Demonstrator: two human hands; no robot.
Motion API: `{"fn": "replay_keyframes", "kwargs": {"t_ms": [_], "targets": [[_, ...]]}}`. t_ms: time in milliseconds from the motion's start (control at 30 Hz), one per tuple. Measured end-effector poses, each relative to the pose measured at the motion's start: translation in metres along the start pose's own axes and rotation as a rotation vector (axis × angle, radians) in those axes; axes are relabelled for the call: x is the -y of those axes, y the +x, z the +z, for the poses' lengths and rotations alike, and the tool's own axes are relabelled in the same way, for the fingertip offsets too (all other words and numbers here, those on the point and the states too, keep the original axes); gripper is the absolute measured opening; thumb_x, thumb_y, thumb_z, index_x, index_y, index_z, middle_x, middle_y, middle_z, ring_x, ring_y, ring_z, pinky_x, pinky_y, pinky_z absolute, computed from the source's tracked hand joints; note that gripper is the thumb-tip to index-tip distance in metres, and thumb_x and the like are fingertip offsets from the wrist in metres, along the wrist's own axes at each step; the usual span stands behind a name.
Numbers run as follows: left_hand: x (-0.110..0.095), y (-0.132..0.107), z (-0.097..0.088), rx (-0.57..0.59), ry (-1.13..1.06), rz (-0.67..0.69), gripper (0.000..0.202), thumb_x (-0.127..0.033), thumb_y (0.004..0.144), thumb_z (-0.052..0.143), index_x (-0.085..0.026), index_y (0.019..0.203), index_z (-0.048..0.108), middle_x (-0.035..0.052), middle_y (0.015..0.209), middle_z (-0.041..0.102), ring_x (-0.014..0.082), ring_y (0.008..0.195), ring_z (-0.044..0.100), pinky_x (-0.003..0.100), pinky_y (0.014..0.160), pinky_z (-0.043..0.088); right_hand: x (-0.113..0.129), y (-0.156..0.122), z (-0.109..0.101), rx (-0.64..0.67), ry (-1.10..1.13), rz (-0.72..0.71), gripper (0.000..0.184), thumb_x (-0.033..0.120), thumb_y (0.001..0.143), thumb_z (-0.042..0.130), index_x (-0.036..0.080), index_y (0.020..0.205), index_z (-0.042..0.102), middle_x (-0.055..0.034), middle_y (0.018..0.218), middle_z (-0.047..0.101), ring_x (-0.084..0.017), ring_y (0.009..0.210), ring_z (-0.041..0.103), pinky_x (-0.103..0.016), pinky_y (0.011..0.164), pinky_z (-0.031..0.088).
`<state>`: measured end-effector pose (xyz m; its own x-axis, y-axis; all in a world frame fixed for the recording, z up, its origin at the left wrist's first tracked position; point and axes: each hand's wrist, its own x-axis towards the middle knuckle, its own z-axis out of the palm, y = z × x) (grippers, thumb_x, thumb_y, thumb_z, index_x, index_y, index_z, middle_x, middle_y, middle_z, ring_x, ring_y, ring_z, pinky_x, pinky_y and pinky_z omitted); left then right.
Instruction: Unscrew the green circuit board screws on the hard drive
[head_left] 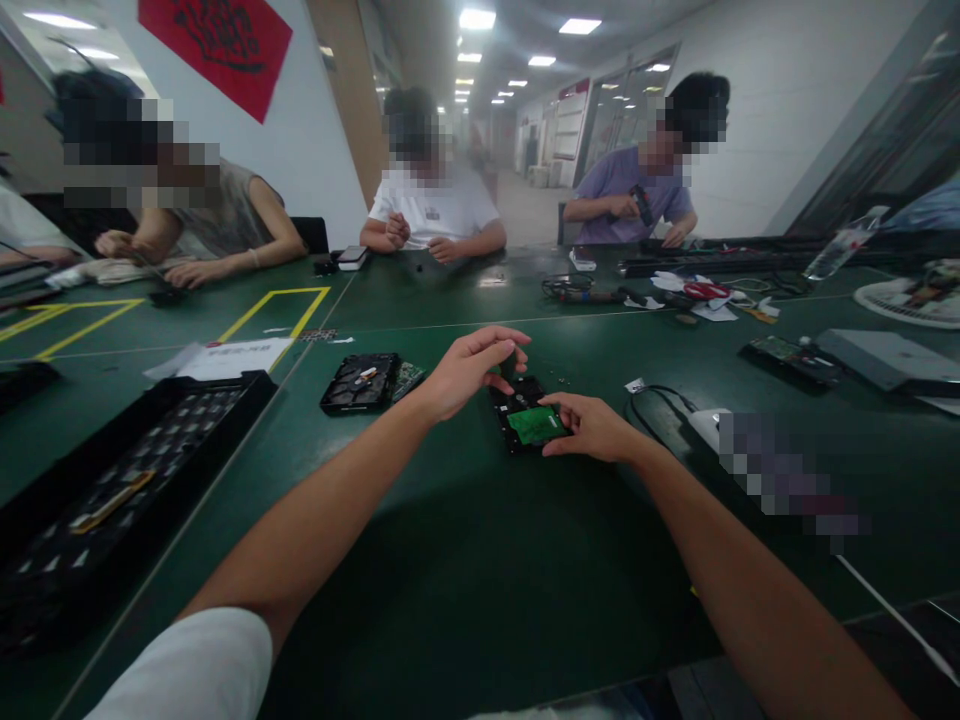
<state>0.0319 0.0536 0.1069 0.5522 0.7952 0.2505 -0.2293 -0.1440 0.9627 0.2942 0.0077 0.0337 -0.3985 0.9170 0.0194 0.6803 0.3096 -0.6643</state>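
Note:
A black hard drive lies on the green table in front of me, with a green circuit board on its near part. My right hand grips the drive's right side, thumb at the near edge and fingers at the board's edge. Above the drive's far left side, my left hand pinches a small, thin dark piece, its kind unclear. Tiny loose bits, perhaps screws, lie just beyond the drive. To the left sit another black drive and a loose circuit board.
A long black tray stands at the left near a white paper. On the right are a cable, a white power strip, a device with a board and a grey box. Three people sit across the table.

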Motion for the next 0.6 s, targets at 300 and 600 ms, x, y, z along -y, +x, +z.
{"fn": "replay_keyframes", "kwargs": {"t_ms": [300, 600], "targets": [[0.0038, 0.0009, 0.0029, -0.058, 0.121, 0.083, 0.035, -0.043, 0.087, 0.077, -0.014, 0.105, 0.068, 0.0071, 0.095, 0.069, 0.0157, 0.086, 0.067, 0.022, 0.060, 0.059, 0.0010, -0.0001, -0.0007, 0.002, -0.022, 0.014, 0.081, 0.058, 0.068, 0.090, 0.026, 0.138, 0.062, 0.0006, 0.088, 0.061, -0.018, 0.077, 0.056, -0.030, 0.068, 0.040], [0.0056, 0.0003, 0.0041, -0.140, 0.226, 0.103, 0.040, -0.038, 0.079, 0.085, -0.017, 0.090, 0.054, 0.0042, 0.087, 0.069, 0.0125, 0.072, 0.064, 0.020, 0.053, 0.053, 0.0031, -0.0003, -0.0012, 0.017, -0.032, 0.023, 0.079, 0.054, 0.070, 0.090, 0.025, 0.138, 0.061, 0.0009, 0.086, 0.061, -0.017, 0.076, 0.055, -0.029, 0.067, 0.039]]}}
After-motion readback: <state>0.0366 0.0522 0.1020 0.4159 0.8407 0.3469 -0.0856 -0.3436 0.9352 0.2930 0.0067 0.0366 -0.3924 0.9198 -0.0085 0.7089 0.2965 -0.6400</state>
